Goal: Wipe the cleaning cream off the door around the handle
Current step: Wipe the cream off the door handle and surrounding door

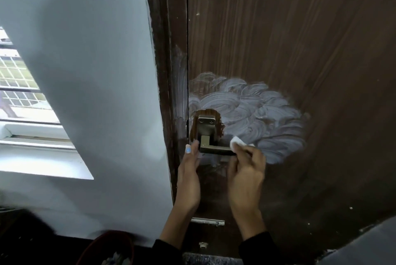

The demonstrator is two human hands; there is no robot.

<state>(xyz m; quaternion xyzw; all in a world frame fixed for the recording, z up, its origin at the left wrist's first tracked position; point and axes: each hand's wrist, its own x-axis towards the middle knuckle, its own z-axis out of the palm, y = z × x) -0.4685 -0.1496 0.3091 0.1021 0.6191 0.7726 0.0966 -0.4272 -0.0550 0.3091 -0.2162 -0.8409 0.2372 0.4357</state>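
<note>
A dark brown wooden door [300, 29] carries a wide patch of whitish cleaning cream [263, 114] swirled to the right of and above the metal lever handle [211, 147]. A narrow ring of bare wood shows around the handle's plate [206, 124]. My right hand [246, 170] pinches a small white pad [301, 141] against the door just right of the handle's end. My left hand [189, 170] reaches up with its fingertips at the handle's left end, by the door's edge; whether it grips the lever is hidden.
The dark door frame [169, 72] bears fainter cream smears left of the gap. A pale wall [96, 72] and a barred window [21, 84] lie to the left. A small metal latch [207, 221] sits below the handle. A reddish bucket rim [107, 243] shows at the bottom.
</note>
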